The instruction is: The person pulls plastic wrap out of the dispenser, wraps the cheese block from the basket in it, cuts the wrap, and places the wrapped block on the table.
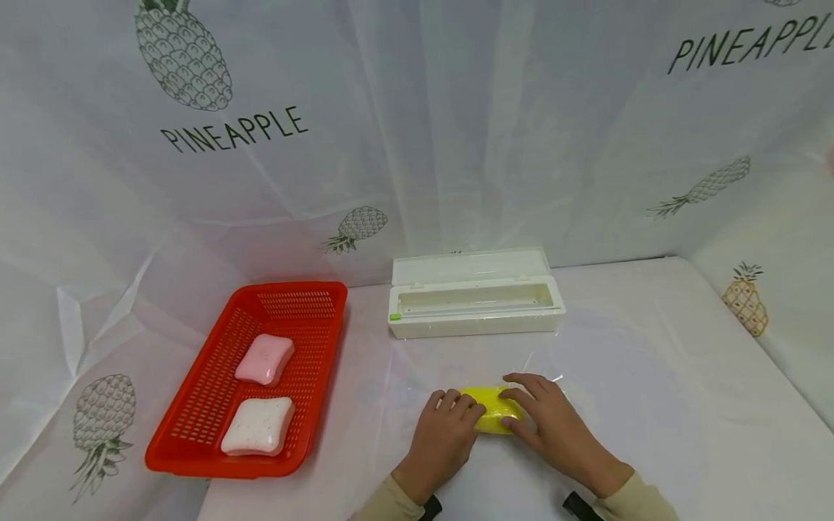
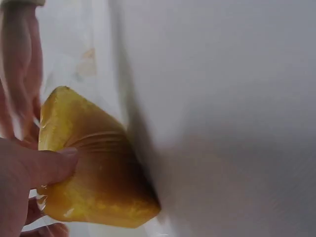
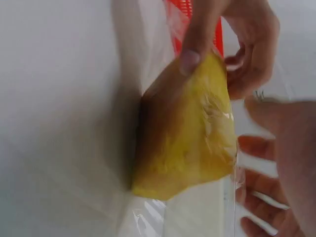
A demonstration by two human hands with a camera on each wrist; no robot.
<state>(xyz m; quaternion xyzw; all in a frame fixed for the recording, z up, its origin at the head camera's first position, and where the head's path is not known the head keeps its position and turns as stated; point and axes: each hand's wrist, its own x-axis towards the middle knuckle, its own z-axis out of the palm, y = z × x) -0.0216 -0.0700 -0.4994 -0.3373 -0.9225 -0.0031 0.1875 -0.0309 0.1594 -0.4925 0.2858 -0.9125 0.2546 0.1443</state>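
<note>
A yellow bar of soap (image 1: 487,405) lies on the table in clear plastic film (image 3: 148,217), which creases across its face in the left wrist view. My left hand (image 1: 446,428) grips the left end of the bar, its thumb (image 2: 61,160) pressed on the near side. At the other end, my right hand (image 1: 557,427) has its fingers spread and gently bent, fingertips right at the wrapped bar. In the right wrist view those fingers (image 3: 261,182) stand beside the soap, not curled round it. Loose film extends past the bar's right end.
A white film dispenser box (image 1: 478,322) with its lid raised stands behind the hands. On the left, a red basket (image 1: 316,391) holds a pink soap bar (image 1: 265,359) and a white speckled soap bar (image 1: 258,427). A pineapple-printed white curtain (image 1: 456,145) hangs behind the table.
</note>
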